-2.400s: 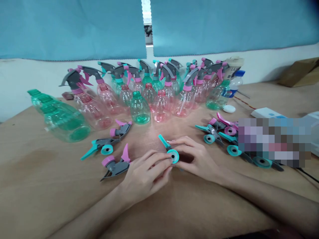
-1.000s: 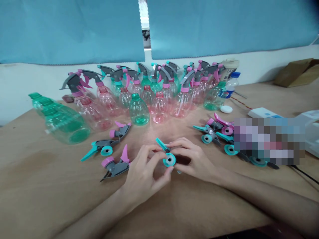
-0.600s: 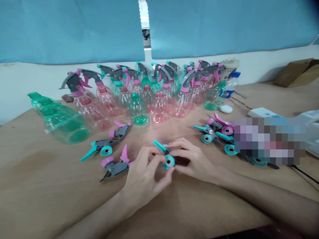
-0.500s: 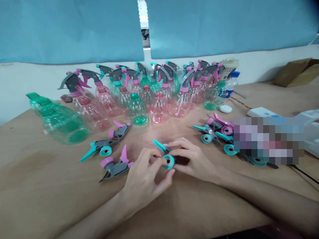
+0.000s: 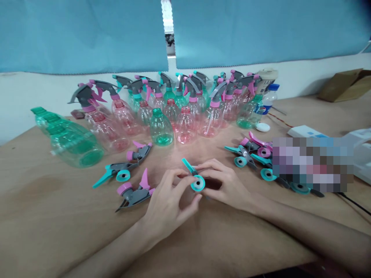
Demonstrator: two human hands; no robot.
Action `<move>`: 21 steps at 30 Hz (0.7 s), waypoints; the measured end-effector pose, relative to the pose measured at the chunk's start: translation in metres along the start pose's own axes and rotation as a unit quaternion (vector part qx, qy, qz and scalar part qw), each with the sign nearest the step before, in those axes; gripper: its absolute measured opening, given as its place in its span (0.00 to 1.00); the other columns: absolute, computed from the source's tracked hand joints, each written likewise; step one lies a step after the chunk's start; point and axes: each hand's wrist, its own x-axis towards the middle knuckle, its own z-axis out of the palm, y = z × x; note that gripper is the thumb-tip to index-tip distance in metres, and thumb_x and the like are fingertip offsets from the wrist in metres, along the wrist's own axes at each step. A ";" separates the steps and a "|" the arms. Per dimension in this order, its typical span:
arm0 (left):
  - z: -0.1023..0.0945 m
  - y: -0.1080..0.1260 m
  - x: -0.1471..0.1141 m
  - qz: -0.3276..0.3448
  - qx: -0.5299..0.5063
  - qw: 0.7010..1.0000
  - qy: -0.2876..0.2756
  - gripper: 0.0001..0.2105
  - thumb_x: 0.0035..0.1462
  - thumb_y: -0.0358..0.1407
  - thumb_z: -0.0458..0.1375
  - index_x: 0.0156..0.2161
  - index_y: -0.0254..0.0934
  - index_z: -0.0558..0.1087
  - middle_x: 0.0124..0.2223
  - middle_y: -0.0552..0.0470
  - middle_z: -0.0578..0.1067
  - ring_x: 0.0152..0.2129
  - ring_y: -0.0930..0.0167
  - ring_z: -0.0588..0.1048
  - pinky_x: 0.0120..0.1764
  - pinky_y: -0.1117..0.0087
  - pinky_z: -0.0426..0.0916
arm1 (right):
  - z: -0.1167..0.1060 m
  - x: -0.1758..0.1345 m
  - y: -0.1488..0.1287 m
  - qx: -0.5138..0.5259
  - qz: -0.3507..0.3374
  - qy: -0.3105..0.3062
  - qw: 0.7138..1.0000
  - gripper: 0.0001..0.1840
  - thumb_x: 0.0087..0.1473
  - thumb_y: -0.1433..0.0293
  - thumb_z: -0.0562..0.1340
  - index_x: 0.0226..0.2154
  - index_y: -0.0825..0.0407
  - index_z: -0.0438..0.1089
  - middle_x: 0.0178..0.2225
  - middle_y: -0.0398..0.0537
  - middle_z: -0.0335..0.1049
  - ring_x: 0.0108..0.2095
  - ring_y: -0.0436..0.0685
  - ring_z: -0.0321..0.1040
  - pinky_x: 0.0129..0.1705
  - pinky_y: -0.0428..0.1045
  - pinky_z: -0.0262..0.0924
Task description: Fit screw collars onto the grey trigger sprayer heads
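Observation:
Between my two hands is a grey and turquoise spray trigger head, its turquoise collar facing me and its turquoise lever pointing up to the left. My left hand grips it at the collar's left side, with the index finger on the rim. Fingers of my right hand close round its grey body from the right, partly hiding it. Left of my hands lie a pink and grey trigger head, a turquoise one and another pink one.
Behind stand several pink and green bottles, some open-necked like this green bottle, others with trigger heads fitted. Green bottles lie at the left. More trigger heads are piled at the right, beside a blurred patch. A drink bottle and cardboard box stand behind.
The held trigger head has shifted slightly up and right, and its lever has tilted more upright. My left hand's fingers have moved a little on the collar.

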 end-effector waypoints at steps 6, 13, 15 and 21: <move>0.000 -0.001 -0.001 -0.007 -0.029 0.999 -0.044 0.11 0.56 0.31 0.56 0.45 0.38 0.66 0.44 0.47 0.66 0.40 0.68 0.69 0.41 0.66 0.69 | 0.003 -0.002 0.002 -0.005 0.002 -0.022 1.000 0.11 0.48 0.73 0.65 0.38 0.51 0.69 0.47 0.52 0.67 0.49 0.58 0.64 0.50 0.55 0.63; 0.001 -0.002 -0.004 -0.021 -0.058 0.998 -0.027 0.11 0.57 0.31 0.56 0.46 0.38 0.65 0.44 0.48 0.67 0.41 0.68 0.69 0.43 0.66 0.68 | 0.002 -0.002 0.001 -0.003 0.014 -0.038 0.999 0.10 0.47 0.74 0.64 0.35 0.51 0.66 0.50 0.53 0.63 0.52 0.59 0.62 0.51 0.56 0.61; 0.001 -0.003 -0.003 -0.031 -0.062 0.997 -0.024 0.10 0.57 0.31 0.55 0.46 0.38 0.65 0.43 0.49 0.67 0.39 0.68 0.70 0.41 0.67 0.69 | 0.001 -0.001 0.001 -0.007 0.024 -0.037 0.999 0.09 0.47 0.74 0.64 0.34 0.51 0.65 0.51 0.54 0.63 0.52 0.60 0.62 0.51 0.56 0.61; 0.000 -0.002 -0.003 -0.052 -0.070 0.996 -0.015 0.08 0.59 0.32 0.54 0.45 0.39 0.66 0.43 0.50 0.67 0.35 0.71 0.71 0.36 0.69 0.70 | -0.007 0.002 0.002 -0.038 0.018 -0.029 0.999 0.10 0.50 0.69 0.64 0.37 0.51 0.66 0.54 0.56 0.60 0.56 0.62 0.59 0.53 0.57 0.60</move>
